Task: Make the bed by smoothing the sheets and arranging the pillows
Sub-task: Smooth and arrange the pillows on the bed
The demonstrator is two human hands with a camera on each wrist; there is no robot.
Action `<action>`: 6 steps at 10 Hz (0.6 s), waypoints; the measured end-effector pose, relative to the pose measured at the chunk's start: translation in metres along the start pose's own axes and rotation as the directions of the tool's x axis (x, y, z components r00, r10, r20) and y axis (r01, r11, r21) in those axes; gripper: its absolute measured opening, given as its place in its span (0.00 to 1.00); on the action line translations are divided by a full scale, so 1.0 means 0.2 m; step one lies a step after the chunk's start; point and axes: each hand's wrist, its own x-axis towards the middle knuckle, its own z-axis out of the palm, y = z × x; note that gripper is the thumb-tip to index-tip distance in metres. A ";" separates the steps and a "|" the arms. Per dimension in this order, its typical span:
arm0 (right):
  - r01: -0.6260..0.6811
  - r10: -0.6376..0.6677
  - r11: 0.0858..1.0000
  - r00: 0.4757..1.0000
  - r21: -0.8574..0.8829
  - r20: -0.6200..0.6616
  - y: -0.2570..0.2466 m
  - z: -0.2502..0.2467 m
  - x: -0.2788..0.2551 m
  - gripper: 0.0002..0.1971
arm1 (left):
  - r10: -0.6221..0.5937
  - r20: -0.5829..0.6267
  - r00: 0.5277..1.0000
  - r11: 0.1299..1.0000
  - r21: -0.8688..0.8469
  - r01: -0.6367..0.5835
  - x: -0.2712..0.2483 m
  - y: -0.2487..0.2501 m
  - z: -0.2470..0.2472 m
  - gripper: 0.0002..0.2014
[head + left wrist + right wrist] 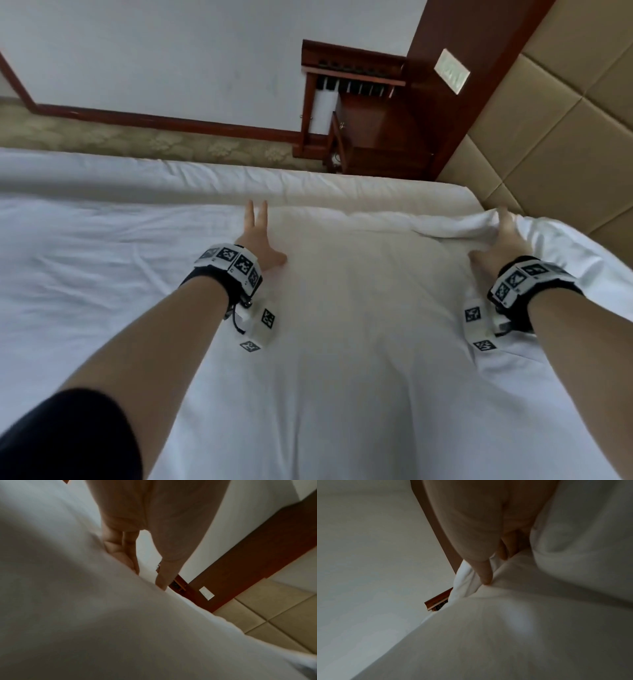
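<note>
A white pillow [359,274] lies on the white sheet [85,257] near the head end of the bed. My left hand [262,233] rests flat on the pillow's far left part, fingers straight and thumb spread. In the left wrist view its fingers [125,550] touch the pillow [120,628]. My right hand [503,236] presses on the pillow's far right corner, where a fold of white fabric [455,224] bunches up. In the right wrist view the thumb [485,574] digs into that fold [464,582]; the fingers are partly hidden behind it.
A long rolled ridge of white bedding [205,181] runs along the bed's far edge. A padded beige headboard [565,154] stands at the right. Beyond the bed are a dark wooden nightstand [370,137], a wall switch [452,72] and patterned carpet [137,137].
</note>
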 end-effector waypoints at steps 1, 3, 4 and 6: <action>-0.183 0.181 0.981 0.983 0.059 0.038 0.03 0.01 0.06 0.43 | 0.112 0.018 0.994 0.993 -0.047 -0.111 0.05 0.06 0.04 0.57; -0.150 0.157 0.980 0.987 -0.133 0.041 0.12 -0.06 0.17 0.21 | 0.301 0.198 0.933 0.946 -0.183 -0.266 -0.02 0.35 0.29 0.57; 0.205 -0.182 0.962 0.974 0.181 -0.136 -0.01 -0.13 0.21 0.21 | 0.425 0.364 0.829 0.905 -0.160 -0.394 -0.16 0.50 0.41 0.55; -0.202 -0.031 0.613 0.960 0.763 0.280 0.02 -0.41 -0.01 0.13 | 0.482 0.601 0.637 0.768 0.059 -0.637 -0.50 0.77 0.62 0.50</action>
